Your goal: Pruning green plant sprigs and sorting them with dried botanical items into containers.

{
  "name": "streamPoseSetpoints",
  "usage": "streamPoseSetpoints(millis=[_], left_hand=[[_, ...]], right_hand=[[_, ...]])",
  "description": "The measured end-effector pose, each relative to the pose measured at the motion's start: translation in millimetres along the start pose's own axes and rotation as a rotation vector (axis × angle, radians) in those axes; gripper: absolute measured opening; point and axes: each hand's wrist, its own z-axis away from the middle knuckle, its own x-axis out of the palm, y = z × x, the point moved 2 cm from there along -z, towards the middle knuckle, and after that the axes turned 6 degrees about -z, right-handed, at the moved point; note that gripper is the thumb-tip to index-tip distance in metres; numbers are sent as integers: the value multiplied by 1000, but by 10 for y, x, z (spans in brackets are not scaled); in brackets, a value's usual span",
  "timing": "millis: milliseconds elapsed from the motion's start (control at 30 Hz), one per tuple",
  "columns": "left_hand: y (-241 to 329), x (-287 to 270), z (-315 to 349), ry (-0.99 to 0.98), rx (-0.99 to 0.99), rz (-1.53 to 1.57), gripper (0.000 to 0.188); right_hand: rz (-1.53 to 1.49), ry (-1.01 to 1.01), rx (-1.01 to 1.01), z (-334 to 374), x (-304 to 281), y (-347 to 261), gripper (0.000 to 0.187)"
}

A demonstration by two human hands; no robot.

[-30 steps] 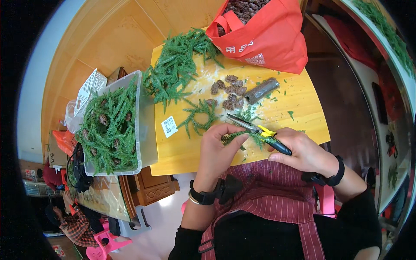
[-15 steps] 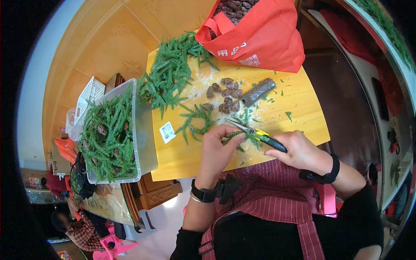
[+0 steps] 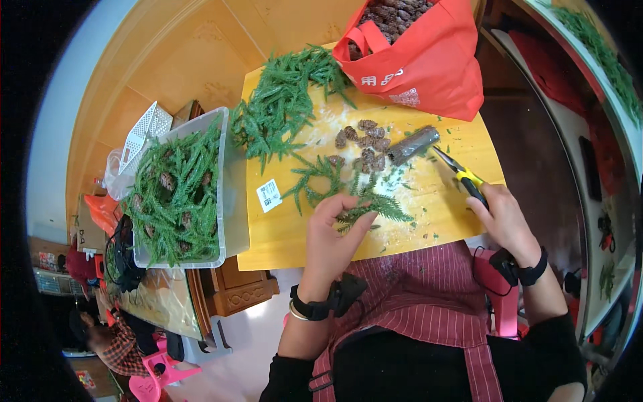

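Note:
Between the fingers and thumb of my left hand (image 3: 336, 231) is a green artificial pine sprig (image 3: 382, 208), held low over the yellow table near its front edge. My right hand (image 3: 501, 213) grips pliers (image 3: 462, 175) with yellow and black handles, their metal jaws pointing up and left, apart from the sprig. Just beyond my left hand lies another pine sprig (image 3: 315, 181), curved into a ring shape. Several brown pine cones (image 3: 365, 139) sit in a cluster farther back, beside a dark brown roll (image 3: 413, 145) that looks wrapped in plastic.
A clear plastic bin (image 3: 231, 194) of greenery with pine cones stands at the left. Loose pine sprigs (image 3: 281, 100) are heaped at the table's back left. Behind, a red bag (image 3: 429, 63) holds many cones. A white label (image 3: 269, 195) lies on the yellow table (image 3: 268, 244). Another person (image 3: 124, 345) sits lower left.
My right hand has carried the pliers right, away from the sprig and my left hand. My left hand keeps hold of the sprig. The whole view has shifted slightly.

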Motion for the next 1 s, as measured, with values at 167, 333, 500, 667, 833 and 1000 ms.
streamPoseSetpoints(millis=[167, 333, 500, 667, 833, 1000], left_hand=[[3, -44, 16, -74, -311, 588, 15], [-194, -78, 54, -85, -377, 814, 20], [-323, -124, 105, -105, -400, 955, 24], [-517, -113, 138, -106, -434, 1078, 24], [-567, -57, 156, -146, -388, 1192, 24], [-496, 24, 176, -136, -400, 1216, 23]], right_hand=[[218, 61, -14, 98, 81, 111, 23], [201, 7, -54, 68, 94, 96, 21], [258, 4, -87, -24, 7, -141, 16], [112, 47, -249, -164, 0, -606, 11], [-87, -9, -321, -261, 184, -1086, 24], [-123, -66, -558, -291, 487, -1385, 82]])
